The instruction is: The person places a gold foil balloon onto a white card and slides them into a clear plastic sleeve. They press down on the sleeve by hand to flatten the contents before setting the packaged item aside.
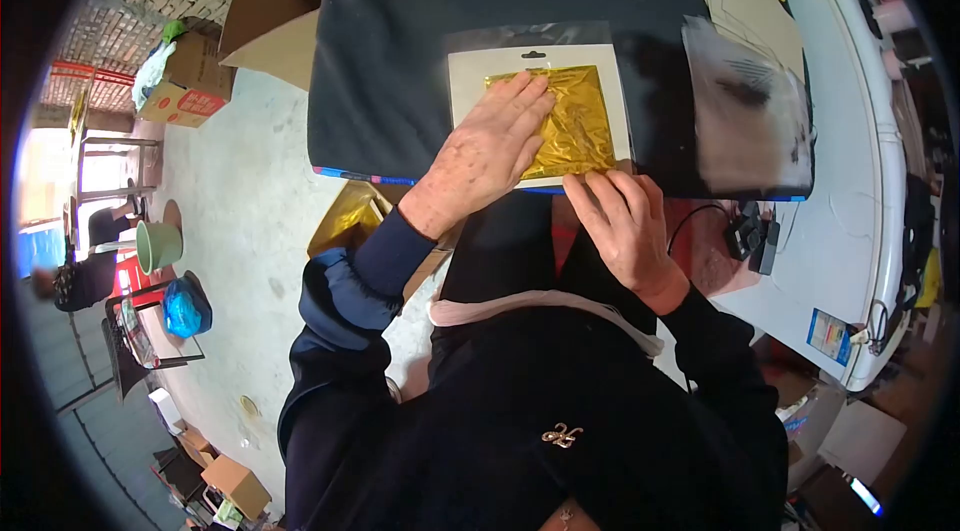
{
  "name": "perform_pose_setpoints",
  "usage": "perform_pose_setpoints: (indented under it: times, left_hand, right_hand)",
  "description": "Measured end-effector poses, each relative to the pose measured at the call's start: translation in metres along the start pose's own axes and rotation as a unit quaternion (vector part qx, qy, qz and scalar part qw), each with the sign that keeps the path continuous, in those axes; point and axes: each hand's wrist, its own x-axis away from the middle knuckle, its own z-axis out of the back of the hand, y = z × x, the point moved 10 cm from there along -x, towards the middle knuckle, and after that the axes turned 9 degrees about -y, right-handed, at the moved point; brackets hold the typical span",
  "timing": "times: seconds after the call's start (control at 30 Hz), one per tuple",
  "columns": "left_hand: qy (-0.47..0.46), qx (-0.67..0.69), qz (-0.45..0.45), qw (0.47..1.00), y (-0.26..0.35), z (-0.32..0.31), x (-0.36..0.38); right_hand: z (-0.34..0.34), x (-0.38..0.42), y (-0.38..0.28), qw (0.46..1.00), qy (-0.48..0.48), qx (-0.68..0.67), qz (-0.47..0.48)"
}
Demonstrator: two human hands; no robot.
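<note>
A shiny gold foil packet lies on a white card with a hanging slot at its top. Clear plastic film shows beyond the card's far edge, like a sleeve around it. My left hand rests flat across the packet's left part, fingers stretched out and side by side. At the near edge of the card, my right hand touches the packet's lower right with spread, slightly bent fingers; its thumb is hidden. Beneath everything is a black cloth covering the work surface.
Clear plastic sleeves are stacked at the right of the cloth. A white appliance-like surface borders the right side. An open carton with gold packets stands below the left edge. Farther left are a green bucket and a seated person.
</note>
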Motion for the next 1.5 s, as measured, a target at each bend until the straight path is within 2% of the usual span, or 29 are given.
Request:
perform_pose_setpoints:
  times: [0.3, 0.4, 0.53, 0.63, 0.8, 0.9, 1.0, 1.1, 1.3, 1.33, 1.43, 1.5]
  left_hand:
    - [-0.008, -0.017, 0.01, 1.0, 0.0, -0.003, 0.001]
    - [-0.012, -0.02, 0.01, 1.0, 0.001, -0.001, 0.0]
    - [-0.022, -0.025, 0.015, 0.999, 0.001, -0.002, 0.0]
    - [-0.022, -0.029, 0.015, 0.999, 0.001, -0.003, 0.0]
    - [-0.021, -0.029, 0.018, 0.999, 0.0, -0.007, 0.002]
    - [-0.014, -0.023, 0.019, 0.999, -0.001, -0.005, 0.001]
    - [-0.008, -0.017, 0.013, 1.0, 0.001, -0.003, 0.001]
    - [-0.003, -0.012, 0.013, 1.0, 0.001, -0.002, 0.001]
    - [0.006, -0.004, 0.014, 1.0, 0.0, -0.002, 0.002]
    - [0.007, -0.003, 0.014, 1.0, 0.0, -0.003, 0.002]
    - [0.005, -0.005, 0.014, 1.0, 0.0, -0.004, 0.003]
    - [0.002, -0.007, 0.013, 1.0, 0.0, -0.005, 0.002]
  right_hand:
    - [-0.005, -0.008, -0.001, 1.0, -0.013, 0.016, -0.002]
    - [0.008, -0.008, 0.005, 0.997, 0.006, -0.072, 0.003]
    - [0.011, 0.006, 0.036, 0.994, 0.032, -0.077, -0.073]
    - [0.009, 0.01, 0.059, 0.985, 0.009, -0.065, -0.162]
    - [0.009, 0.001, 0.069, 0.971, -0.026, -0.104, -0.212]
    - [0.005, 0.002, 0.079, 0.963, -0.009, -0.158, -0.219]
    - [-0.006, 0.007, 0.1, 0.923, 0.002, -0.259, -0.283]
    - [-0.008, 0.0, 0.105, 0.938, -0.022, -0.216, -0.269]
    - [-0.031, -0.002, 0.126, 0.876, -0.108, -0.339, -0.326]
    - [-0.023, -0.01, 0.12, 0.9, -0.128, -0.295, -0.296]
    - [-0.02, -0.014, 0.119, 0.911, -0.118, -0.261, -0.296]
    - [-0.023, -0.009, 0.128, 0.906, -0.058, -0.273, -0.319]
